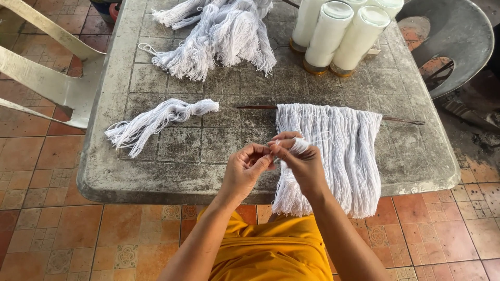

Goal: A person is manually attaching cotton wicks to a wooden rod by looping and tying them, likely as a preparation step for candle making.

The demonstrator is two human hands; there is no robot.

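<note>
Both hands over worktop edge. Right hand grip pinched on white yarn strand; left hand grip narrow, pinching same strand. Yarn fringe hangs off thin rod. Feels light, soft, limp, prone to fray; best held near knot.

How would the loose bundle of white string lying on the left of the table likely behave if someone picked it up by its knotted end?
The string bundle would probably hang limp, since its strands already lie splayed and curved on the table. It looks light for its size, being thin thread. The knot at one end should likely keep the strands together, though the free ends may tangle.
</note>
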